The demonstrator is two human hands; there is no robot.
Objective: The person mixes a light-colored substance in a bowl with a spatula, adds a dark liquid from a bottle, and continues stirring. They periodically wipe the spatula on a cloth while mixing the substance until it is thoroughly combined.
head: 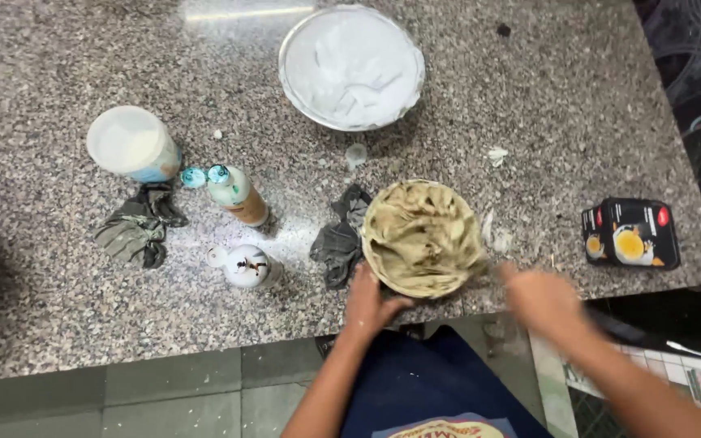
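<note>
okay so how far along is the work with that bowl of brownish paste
Done: the bowl already holds a mixed brownish paste, and both bottles stand uncapped. In hand: the left hand steadies the bowl's rim; the right hand is blurred beside it. Left: the white powder pan looks full.

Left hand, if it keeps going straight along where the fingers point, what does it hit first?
The left hand points up-frame and already rests at the near rim of the tan bowl, so it would likely meet the bowl first; the crumpled grey cloth lies just left.

On the speckled grey granite counter (58, 49), a tan bowl (422, 238) sits at centre, a white-filled silver pan (351, 66) at the top, dark grey rags (338, 239) beside the bowl, and a black, red and yellow box (631, 233) at the right.
</note>
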